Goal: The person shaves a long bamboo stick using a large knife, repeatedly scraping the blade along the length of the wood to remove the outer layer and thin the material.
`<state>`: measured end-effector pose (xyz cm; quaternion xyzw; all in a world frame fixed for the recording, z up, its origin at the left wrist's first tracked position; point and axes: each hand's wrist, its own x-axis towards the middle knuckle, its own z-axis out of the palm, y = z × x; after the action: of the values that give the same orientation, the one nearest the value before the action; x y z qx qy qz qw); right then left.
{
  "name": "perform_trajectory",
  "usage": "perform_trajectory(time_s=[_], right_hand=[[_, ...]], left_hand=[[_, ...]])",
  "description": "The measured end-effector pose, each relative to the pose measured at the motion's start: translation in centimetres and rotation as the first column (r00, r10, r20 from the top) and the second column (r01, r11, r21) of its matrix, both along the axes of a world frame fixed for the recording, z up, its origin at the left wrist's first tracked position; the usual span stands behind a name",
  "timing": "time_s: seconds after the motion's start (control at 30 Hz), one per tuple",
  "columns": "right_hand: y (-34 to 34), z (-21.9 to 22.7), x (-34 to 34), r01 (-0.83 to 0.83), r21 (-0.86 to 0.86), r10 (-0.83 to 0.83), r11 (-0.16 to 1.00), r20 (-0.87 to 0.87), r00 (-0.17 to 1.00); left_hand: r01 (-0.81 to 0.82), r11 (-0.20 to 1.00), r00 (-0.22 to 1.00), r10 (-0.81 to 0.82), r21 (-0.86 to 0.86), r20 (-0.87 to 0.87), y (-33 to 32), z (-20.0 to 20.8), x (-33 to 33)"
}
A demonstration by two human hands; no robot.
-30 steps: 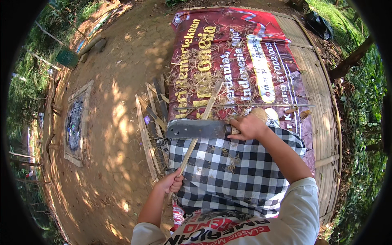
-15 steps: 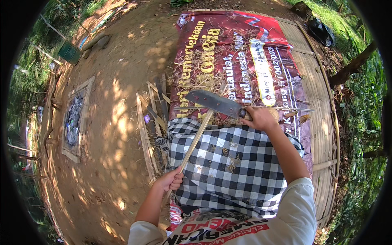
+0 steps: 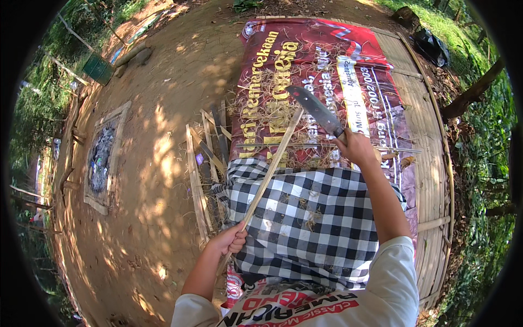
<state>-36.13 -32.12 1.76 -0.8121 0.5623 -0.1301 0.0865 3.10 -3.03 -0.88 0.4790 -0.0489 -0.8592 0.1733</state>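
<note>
My left hand (image 3: 231,240) is closed round the lower part of a long bamboo strip (image 3: 272,170), which slants up and away over my lap. My right hand (image 3: 357,147) grips the handle of a machete (image 3: 317,109). Its broad dark blade points far left, close to the strip's far end; whether they touch I cannot tell. A black-and-white checkered cloth (image 3: 305,218) covers my lap, with a few shavings on it. Beyond it, curly shavings (image 3: 272,98) lie scattered over a red printed banner (image 3: 376,49). A thin rod (image 3: 397,149) lies across the banner beneath my right forearm.
The banner covers a bamboo platform (image 3: 422,125). Several split bamboo pieces (image 3: 197,185) lean beside its left edge. On the dirt ground at left is a framed ash pit (image 3: 102,158). A green container (image 3: 97,69) stands far left, and a black plastic bag (image 3: 431,46) lies far right.
My right hand has pushed the machete forward and slightly right, its blade now tilted more steeply. My left hand stays in place, while the strip's far end has risen a little and shifted right.
</note>
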Motion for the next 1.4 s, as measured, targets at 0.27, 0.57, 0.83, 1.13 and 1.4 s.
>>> perform_trajectory(time_s=[0.27,0.57,0.83,1.13,1.4], right_hand=[[4.0,3.7,-4.1,0.155,0.039,-0.159,0.987,0.135,0.978],[11.6,7.2,-0.1,-0.018,0.069,-0.005,0.997,0.323,0.946],[16.0,5.3,5.5,-0.189,0.199,0.059,0.962,0.521,0.852],[20.2,2.7,7.4,-0.382,0.247,0.267,0.891,0.396,0.879],[20.6,1.7,9.2,-0.551,0.124,0.539,0.825,0.121,0.834]], left_hand=[[-0.039,0.999,0.999,0.039,-0.006,0.005,0.8,-0.5,0.3],[0.264,0.906,0.684,0.066,-0.331,0.726,1.1,4.2,-4.0],[0.610,0.766,0.102,0.178,-0.203,0.979,1.0,7.3,-6.2],[0.688,0.709,0.008,0.210,-0.158,0.978,2.9,3.7,-5.9],[0.743,0.651,-0.015,0.247,-0.155,0.969,3.4,3.3,-6.3]])
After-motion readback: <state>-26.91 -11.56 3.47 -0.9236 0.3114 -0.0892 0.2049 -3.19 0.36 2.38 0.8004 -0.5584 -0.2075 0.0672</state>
